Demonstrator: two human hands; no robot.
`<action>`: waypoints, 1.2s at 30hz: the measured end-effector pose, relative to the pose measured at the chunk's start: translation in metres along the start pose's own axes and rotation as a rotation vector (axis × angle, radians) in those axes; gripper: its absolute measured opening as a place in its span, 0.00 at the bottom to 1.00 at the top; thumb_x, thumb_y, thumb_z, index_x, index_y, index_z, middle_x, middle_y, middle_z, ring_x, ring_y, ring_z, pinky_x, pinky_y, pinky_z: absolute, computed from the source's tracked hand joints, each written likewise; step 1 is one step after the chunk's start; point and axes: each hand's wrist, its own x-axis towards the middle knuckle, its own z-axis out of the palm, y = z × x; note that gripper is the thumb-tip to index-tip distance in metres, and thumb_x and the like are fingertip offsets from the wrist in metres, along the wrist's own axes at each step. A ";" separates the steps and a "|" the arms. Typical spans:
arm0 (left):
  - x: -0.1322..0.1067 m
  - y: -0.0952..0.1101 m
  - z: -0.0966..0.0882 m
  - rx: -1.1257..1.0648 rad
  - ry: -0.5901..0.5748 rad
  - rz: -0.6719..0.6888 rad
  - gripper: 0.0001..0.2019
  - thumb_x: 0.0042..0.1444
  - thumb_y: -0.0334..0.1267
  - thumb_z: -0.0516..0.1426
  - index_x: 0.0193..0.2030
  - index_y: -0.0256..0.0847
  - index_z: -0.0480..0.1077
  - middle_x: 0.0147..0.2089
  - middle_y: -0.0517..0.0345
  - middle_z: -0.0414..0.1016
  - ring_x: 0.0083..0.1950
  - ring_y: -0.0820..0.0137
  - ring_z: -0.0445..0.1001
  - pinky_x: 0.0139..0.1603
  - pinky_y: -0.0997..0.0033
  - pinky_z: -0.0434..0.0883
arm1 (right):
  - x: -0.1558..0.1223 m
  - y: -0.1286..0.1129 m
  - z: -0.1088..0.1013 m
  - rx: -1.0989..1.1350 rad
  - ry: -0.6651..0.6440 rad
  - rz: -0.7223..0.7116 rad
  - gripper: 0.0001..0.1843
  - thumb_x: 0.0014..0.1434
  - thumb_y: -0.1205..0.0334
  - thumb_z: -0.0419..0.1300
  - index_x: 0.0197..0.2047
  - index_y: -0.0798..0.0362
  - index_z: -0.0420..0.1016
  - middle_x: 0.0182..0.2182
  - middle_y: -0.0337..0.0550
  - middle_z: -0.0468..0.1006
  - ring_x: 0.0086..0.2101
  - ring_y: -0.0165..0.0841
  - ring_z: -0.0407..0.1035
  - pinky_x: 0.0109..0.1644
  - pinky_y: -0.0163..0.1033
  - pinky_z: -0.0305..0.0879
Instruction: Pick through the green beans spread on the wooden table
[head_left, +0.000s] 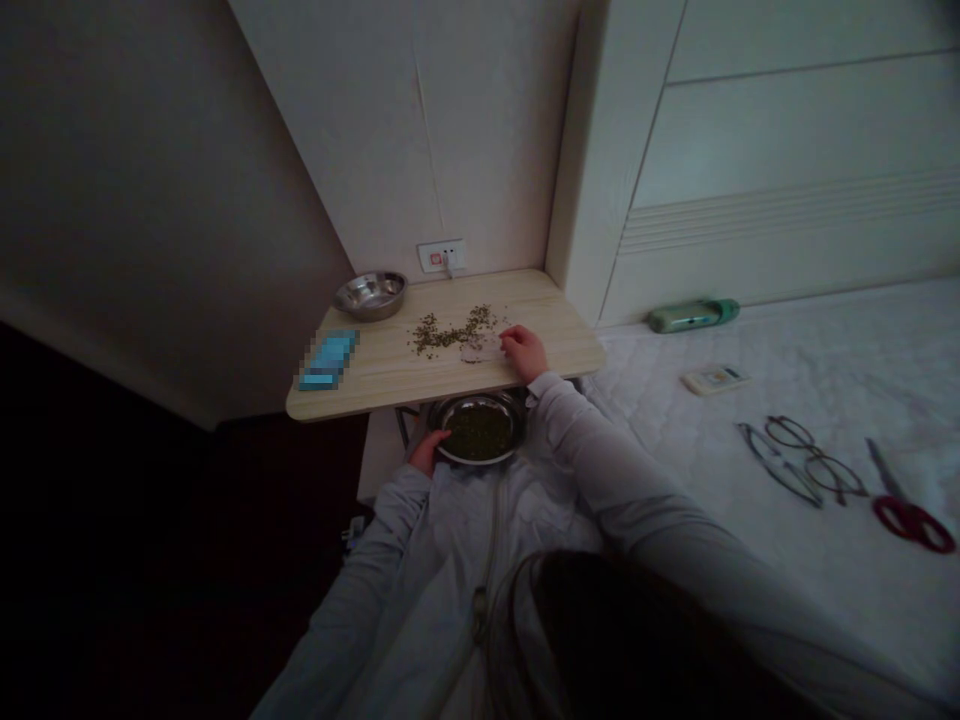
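My left hand (427,454) grips the rim of a metal bowl (480,462) held just below the table's front edge. A layer of small green beans (480,430), which look like mung beans, fills its bottom. Up on the small wooden table, my right hand (525,352) has its fingers pinched on the right end of a thin, see-through plastic piece (480,348) lying flat. Loose beans (450,335) are scattered just behind and to the left of that piece, some right at its edge.
A second metal bowl (372,296) stands at the table's back left, with a blurred-out phone (328,360) nearer the front. On the white bed to the right lie a green bottle-like object (694,315), a pale remote (714,379), glasses (832,475) and red-handled scissors (911,520).
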 end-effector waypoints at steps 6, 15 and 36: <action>-0.003 0.003 0.003 0.016 0.058 -0.046 0.07 0.41 0.29 0.51 0.28 0.37 0.69 0.28 0.53 0.75 0.40 0.61 0.71 0.31 0.69 0.70 | -0.001 -0.001 0.000 0.010 -0.009 -0.001 0.09 0.41 0.64 0.49 0.27 0.55 0.67 0.18 0.34 0.67 0.21 0.25 0.60 0.30 0.33 0.58; -0.007 0.005 0.005 0.013 0.051 -0.065 0.05 0.41 0.29 0.51 0.24 0.37 0.69 0.23 0.55 0.75 0.35 0.63 0.73 0.27 0.71 0.70 | -0.001 -0.001 0.000 0.003 -0.004 -0.002 0.09 0.41 0.64 0.49 0.27 0.55 0.66 0.19 0.34 0.67 0.21 0.25 0.60 0.29 0.33 0.58; -0.003 0.004 0.003 -0.007 0.050 -0.075 0.11 0.43 0.29 0.51 0.34 0.36 0.70 0.25 0.56 0.75 0.37 0.62 0.73 0.32 0.69 0.70 | -0.002 -0.002 0.000 0.037 -0.013 0.004 0.08 0.41 0.64 0.49 0.27 0.55 0.66 0.19 0.34 0.66 0.21 0.25 0.60 0.30 0.33 0.58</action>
